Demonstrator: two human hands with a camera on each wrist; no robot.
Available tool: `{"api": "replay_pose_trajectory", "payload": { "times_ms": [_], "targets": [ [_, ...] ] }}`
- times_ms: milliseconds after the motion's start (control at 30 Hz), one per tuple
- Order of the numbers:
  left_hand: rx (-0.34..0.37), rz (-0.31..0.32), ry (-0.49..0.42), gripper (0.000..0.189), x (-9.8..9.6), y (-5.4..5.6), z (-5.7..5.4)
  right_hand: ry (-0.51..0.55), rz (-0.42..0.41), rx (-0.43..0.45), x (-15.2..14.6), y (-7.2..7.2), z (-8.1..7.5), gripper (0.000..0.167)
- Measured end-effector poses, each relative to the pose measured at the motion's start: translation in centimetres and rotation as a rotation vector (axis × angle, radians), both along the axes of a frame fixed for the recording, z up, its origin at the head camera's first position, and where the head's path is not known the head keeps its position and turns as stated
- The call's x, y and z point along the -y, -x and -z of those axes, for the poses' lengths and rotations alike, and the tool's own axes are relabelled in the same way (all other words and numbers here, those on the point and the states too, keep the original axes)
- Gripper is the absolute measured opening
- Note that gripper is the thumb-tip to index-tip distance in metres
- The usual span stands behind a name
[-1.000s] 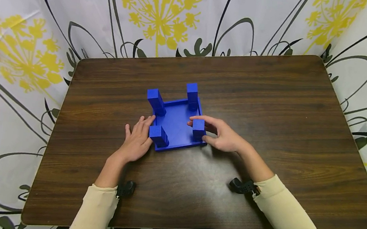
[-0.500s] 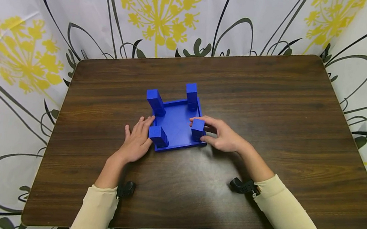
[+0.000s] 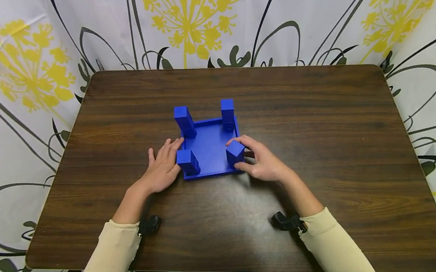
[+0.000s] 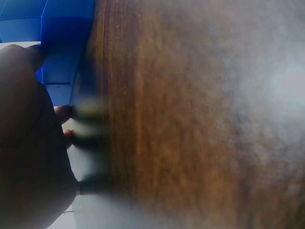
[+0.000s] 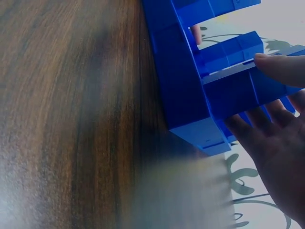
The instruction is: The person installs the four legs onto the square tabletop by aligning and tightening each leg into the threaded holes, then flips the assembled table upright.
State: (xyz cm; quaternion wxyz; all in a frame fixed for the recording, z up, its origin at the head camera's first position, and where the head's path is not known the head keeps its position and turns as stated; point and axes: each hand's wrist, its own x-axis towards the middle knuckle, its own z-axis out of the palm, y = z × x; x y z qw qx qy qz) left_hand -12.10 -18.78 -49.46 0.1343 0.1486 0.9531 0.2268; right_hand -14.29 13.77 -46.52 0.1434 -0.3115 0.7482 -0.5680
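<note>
A square blue tray-like base with a low rim lies on the table, and blue blocky posts rise from its corners. My right hand pinches the near right post between thumb and fingers. That post stands upright, its top turned askew to the base. In the right wrist view, the thumb lies along the post's side. My left hand lies flat with straight fingers on the table, at the base's left rim beside the near left post. How firmly it touches the base is hard to see.
The far left post and far right post stand at the back corners. Brown wood-grain table surrounds the base. A white cloth with yellow flowers hangs behind the table's far edge.
The near right post has turned about its upright axis, and its top now sits at an angle. My right thumb and fingers have shifted with it. My left hand stays put.
</note>
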Motion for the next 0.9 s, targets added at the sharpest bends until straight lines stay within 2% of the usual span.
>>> {"api": "replay_pose_trajectory", "payload": {
  "times_ms": [167, 900],
  "targets": [
    [-0.002, 0.0, -0.002, 0.064, 0.01, 0.03, 0.05, 0.024, 0.036, -0.002, 0.34, -0.02, 0.25, 0.046],
    [-0.003, -0.002, 0.0, 0.065, -0.04, 0.08, 0.2, -0.035, 0.177, -0.085, 0.96, 0.01, 0.47, 0.047]
  ]
}}
